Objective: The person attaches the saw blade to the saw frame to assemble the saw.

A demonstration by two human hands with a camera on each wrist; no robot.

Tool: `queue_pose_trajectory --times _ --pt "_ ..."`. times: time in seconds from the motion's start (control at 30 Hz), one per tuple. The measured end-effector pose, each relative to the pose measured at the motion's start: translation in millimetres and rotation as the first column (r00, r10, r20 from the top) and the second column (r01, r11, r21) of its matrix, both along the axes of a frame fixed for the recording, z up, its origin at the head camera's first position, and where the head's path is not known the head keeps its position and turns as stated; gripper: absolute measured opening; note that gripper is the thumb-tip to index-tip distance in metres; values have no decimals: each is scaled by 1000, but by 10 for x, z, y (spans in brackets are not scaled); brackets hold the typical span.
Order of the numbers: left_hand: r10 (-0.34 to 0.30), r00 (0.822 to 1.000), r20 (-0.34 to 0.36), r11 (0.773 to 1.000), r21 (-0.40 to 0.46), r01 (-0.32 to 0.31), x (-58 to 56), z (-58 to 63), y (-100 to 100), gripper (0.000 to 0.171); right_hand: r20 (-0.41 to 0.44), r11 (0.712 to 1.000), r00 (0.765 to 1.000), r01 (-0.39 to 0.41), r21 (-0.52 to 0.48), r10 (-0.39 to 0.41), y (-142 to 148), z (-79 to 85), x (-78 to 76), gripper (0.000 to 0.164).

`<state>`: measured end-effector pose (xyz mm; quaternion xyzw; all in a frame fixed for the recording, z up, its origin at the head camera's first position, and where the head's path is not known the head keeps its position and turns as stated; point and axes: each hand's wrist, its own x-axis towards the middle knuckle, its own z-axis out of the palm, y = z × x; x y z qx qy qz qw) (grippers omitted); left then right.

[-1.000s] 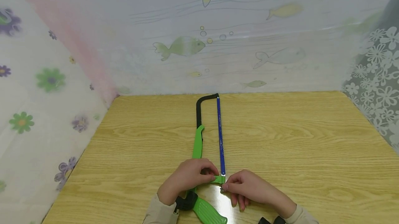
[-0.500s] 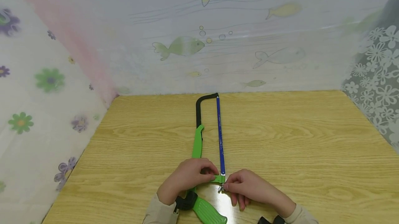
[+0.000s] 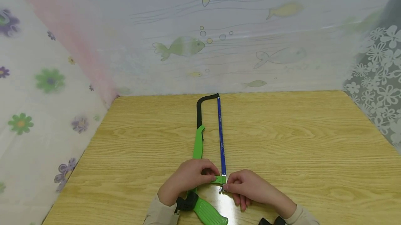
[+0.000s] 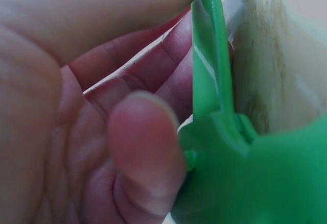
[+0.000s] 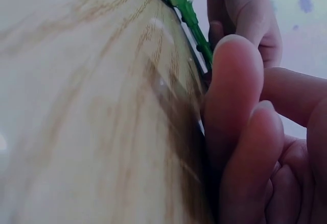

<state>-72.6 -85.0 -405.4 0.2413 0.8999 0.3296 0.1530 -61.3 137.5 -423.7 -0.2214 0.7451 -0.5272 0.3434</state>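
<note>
A hacksaw with a green handle and a black front bow lies flat on the table, its blue blade on the right side. My left hand holds the frame's green lower arm between thumb and fingers; green frame also runs past the fingers in the left wrist view. At the blade's near end, a small metal wing nut sticks out below that arm. The thumb and index finger of my right hand pinch it, covering part of it. Its other fingers hang curled near the tabletop.
The wood-grain table extends back to a curtain printed with fish. A black wrist mount overlaps the saw's handle beside the left sleeve. Another black piece shows by the right sleeve.
The wing nut has turned between the right fingertips, its wings showing at different angles. Left hand and saw have stayed in place.
</note>
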Motion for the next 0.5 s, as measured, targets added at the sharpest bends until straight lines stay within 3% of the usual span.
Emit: queue_pose_trajectory --times 0.5 --pt "2 1000 -8 1000 0 -2 -3 -7 4 10 -19 1000 1000 25 2 -25 -10 1 6 29"
